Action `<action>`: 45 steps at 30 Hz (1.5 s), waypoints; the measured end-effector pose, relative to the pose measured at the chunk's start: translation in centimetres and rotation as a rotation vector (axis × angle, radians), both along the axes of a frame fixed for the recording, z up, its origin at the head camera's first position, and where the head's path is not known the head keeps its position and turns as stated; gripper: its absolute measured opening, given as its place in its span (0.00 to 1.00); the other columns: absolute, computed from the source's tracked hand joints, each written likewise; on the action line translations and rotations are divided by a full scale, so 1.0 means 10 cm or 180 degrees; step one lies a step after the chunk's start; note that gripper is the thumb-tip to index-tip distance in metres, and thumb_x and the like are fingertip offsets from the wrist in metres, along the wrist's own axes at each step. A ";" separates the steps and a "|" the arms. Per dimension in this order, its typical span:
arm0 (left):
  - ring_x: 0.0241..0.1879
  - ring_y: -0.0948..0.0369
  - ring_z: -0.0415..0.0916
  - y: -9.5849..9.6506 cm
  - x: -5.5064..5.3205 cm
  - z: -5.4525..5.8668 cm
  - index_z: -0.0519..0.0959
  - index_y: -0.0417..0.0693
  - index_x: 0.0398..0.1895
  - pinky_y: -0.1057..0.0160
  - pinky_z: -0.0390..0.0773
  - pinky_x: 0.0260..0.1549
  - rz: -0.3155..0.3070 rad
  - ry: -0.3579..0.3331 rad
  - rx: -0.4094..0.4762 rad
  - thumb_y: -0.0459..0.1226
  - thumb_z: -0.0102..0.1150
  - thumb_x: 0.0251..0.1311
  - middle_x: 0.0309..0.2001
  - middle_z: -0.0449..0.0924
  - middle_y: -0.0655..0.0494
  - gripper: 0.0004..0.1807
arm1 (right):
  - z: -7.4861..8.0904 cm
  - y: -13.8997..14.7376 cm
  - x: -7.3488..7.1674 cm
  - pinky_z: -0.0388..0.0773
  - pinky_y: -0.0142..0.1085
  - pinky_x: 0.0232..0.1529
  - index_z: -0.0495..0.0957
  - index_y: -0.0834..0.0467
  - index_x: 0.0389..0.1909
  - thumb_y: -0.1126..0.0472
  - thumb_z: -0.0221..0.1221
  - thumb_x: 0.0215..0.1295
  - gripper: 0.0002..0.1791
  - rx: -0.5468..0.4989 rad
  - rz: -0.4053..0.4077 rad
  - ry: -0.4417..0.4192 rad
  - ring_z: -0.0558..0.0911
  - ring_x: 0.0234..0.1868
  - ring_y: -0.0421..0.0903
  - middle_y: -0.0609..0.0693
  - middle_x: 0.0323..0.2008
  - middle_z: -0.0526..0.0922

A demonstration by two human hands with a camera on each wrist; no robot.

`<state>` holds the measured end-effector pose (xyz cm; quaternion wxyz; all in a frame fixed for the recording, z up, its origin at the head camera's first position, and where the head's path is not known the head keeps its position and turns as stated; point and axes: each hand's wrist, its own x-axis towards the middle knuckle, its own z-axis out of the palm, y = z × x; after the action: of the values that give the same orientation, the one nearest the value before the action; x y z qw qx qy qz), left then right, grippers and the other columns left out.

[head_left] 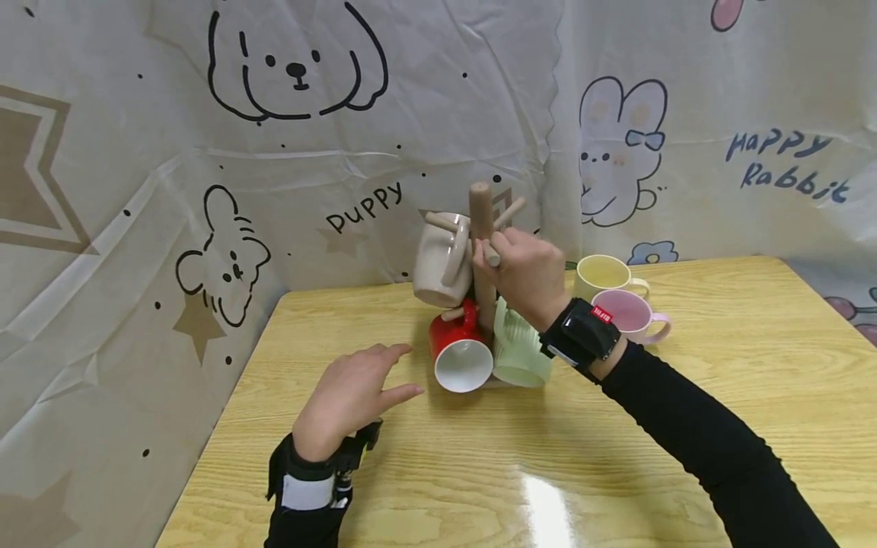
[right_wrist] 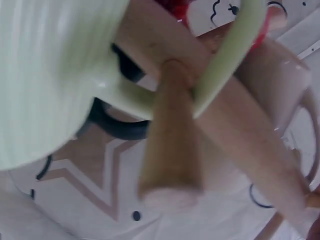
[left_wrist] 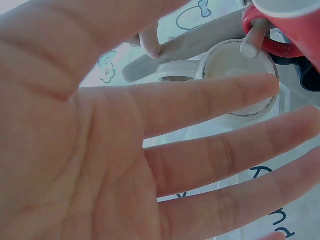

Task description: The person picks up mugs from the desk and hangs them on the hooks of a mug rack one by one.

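Note:
A wooden mug tree (head_left: 482, 204) stands at the table's far side, hung with mugs on its pegs. My right hand (head_left: 527, 270) grips it at an upper peg, fingers curled by the post. A cream mug (head_left: 435, 262) hangs upper left, with a red mug (head_left: 448, 335) below it. The pale green ribbed mug (head_left: 522, 354) hangs lower right, its handle round a peg (right_wrist: 172, 135) in the right wrist view. Left of the red mug, my left hand (head_left: 352, 392) is held apart from it, fingers extended, palm showing in the left wrist view. It touches nothing.
To the right of the mug tree, a yellow cup (head_left: 603, 272) and a pink cup (head_left: 623, 313) stand upright on the wooden table (head_left: 425, 479). Behind the tree, a dark handle (right_wrist: 117, 126) is partly hidden. A printed cloth (head_left: 438, 99) hangs along the back and left.

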<state>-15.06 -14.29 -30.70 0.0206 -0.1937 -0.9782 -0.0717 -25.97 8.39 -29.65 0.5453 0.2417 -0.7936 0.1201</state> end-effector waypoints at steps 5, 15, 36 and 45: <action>0.42 0.53 0.79 0.01 0.00 -0.01 0.74 0.45 0.54 0.55 0.78 0.37 -0.0006 0.0004 0.0015 0.53 0.61 0.52 0.44 0.81 0.49 0.30 | 0.01 -0.06 0.07 0.64 0.36 0.09 0.71 0.58 0.13 0.59 0.58 0.56 0.14 0.0061 -0.0238 -0.0036 0.72 0.11 0.45 0.50 0.11 0.71; 0.43 0.53 0.79 0.02 0.01 -0.02 0.74 0.45 0.54 0.54 0.78 0.38 0.0032 -0.0011 0.0010 0.53 0.62 0.51 0.45 0.81 0.49 0.31 | -0.02 0.02 0.08 0.59 0.33 0.08 0.69 0.58 0.13 0.49 0.57 0.60 0.22 0.0309 -0.0108 0.0026 0.69 0.10 0.43 0.48 0.10 0.68; 0.49 0.51 0.77 -0.15 0.06 0.07 0.72 0.45 0.57 0.51 0.76 0.45 0.0199 -0.0095 0.0097 0.52 0.58 0.55 0.51 0.79 0.47 0.30 | -0.25 1.13 0.42 0.56 0.23 0.14 0.70 0.57 0.08 0.39 0.43 0.67 0.34 -0.3192 0.1795 -0.0980 0.61 0.11 0.33 0.37 0.10 0.69; 0.46 0.52 0.78 -0.20 0.06 0.13 0.71 0.44 0.58 0.52 0.77 0.42 0.0206 -0.0075 0.0130 0.52 0.58 0.56 0.48 0.80 0.47 0.30 | -0.51 1.27 0.44 0.60 0.24 0.14 0.71 0.54 0.08 0.41 0.41 0.69 0.33 -0.3359 0.1666 -0.1515 0.62 0.12 0.35 0.39 0.10 0.70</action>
<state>-14.50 -16.25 -29.41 0.0154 -0.1605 -0.9825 -0.0933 -21.56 21.14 -34.73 0.3522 0.0932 -0.6418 0.6748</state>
